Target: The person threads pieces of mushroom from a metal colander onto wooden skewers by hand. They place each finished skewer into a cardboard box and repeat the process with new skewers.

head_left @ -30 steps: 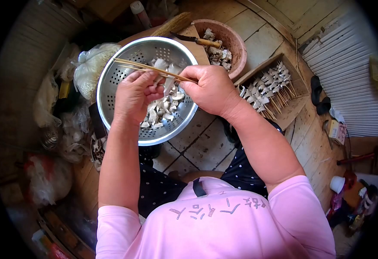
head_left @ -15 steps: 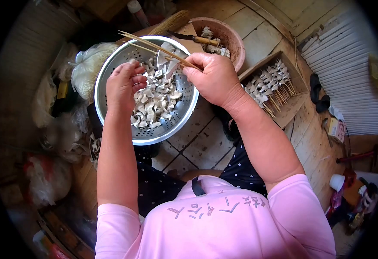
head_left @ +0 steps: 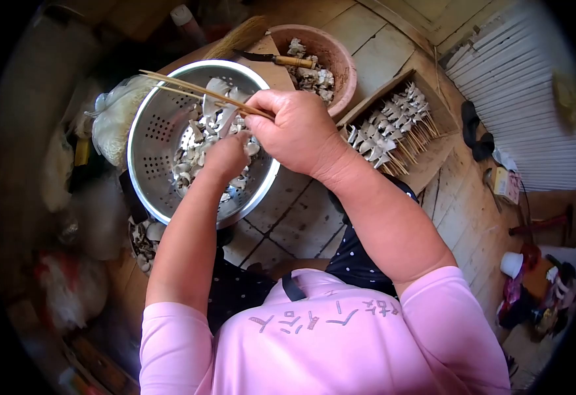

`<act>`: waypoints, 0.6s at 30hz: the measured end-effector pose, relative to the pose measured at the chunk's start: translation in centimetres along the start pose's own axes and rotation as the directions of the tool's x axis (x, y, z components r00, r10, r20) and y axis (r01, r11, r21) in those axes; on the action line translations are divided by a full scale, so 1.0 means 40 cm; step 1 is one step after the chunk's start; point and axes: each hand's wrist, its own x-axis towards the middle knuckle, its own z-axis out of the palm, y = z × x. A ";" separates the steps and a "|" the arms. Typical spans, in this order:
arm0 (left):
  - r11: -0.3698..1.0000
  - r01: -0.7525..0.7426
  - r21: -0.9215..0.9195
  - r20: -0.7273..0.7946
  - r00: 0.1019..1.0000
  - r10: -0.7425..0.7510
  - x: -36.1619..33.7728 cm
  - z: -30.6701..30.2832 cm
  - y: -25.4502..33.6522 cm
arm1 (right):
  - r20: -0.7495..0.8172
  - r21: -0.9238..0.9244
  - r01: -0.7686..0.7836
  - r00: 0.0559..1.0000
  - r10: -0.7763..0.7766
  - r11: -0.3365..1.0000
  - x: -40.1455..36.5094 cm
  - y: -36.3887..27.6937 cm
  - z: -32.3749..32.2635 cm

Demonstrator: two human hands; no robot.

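Note:
My right hand [head_left: 289, 125] is closed around a few thin wooden skewers [head_left: 186, 85], which point up and left over a metal colander [head_left: 148, 148]. A pale mushroom piece [head_left: 217, 89] sits by the skewers, just left of my right fingers. My left hand [head_left: 229, 157] is lower, over the mushroom pieces [head_left: 196, 145] inside the colander, with its fingertips near the underside of my right hand. The left fingers are mostly turned away, and whether they hold a piece is hidden.
A cardboard box [head_left: 433, 158] of loaded skewers stands at the right. Behind the colander are a pink basin [head_left: 347, 66] with mushroom scraps, and a knife [head_left: 294, 62]. A plastic bag [head_left: 113, 125] lies left, dark shoes [head_left: 475, 135] far right.
My left hand has moved down and right, from the colander's left part to beneath my right hand. The view has shifted, so the colander and right hand appear further left.

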 end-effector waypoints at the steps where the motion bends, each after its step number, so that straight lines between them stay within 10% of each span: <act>1: 0.999 -0.033 0.023 0.031 0.999 0.033 0.000 0.004 0.001 | -0.002 -0.002 -0.004 1.000 0.004 1.000 0.000 0.000 0.001; 9: 0.999 -0.017 0.047 0.186 0.983 0.008 0.011 -0.037 -0.055 | 0.036 -0.001 -0.031 0.999 0.031 1.000 -0.004 -0.011 -0.006; 11: 0.973 0.215 -0.084 0.238 0.953 -0.190 -0.031 -0.154 0.030 | 0.040 -0.008 -0.038 0.998 0.039 0.999 -0.006 -0.012 -0.010; 12: 0.838 0.191 -0.511 0.204 0.974 -0.097 -0.023 -0.152 -0.008 | 0.043 -0.013 -0.042 0.998 0.043 0.999 -0.006 -0.013 -0.010; 15: 0.558 0.211 -0.803 0.071 0.962 -0.262 -0.078 -0.278 0.063 | 0.040 -0.025 -0.036 0.998 0.037 0.999 -0.009 -0.013 -0.011; 18: 0.202 -0.071 -0.977 -0.127 0.951 -0.281 -0.109 -0.343 0.039 | 0.042 -0.029 -0.039 0.998 0.040 0.999 -0.008 -0.017 -0.014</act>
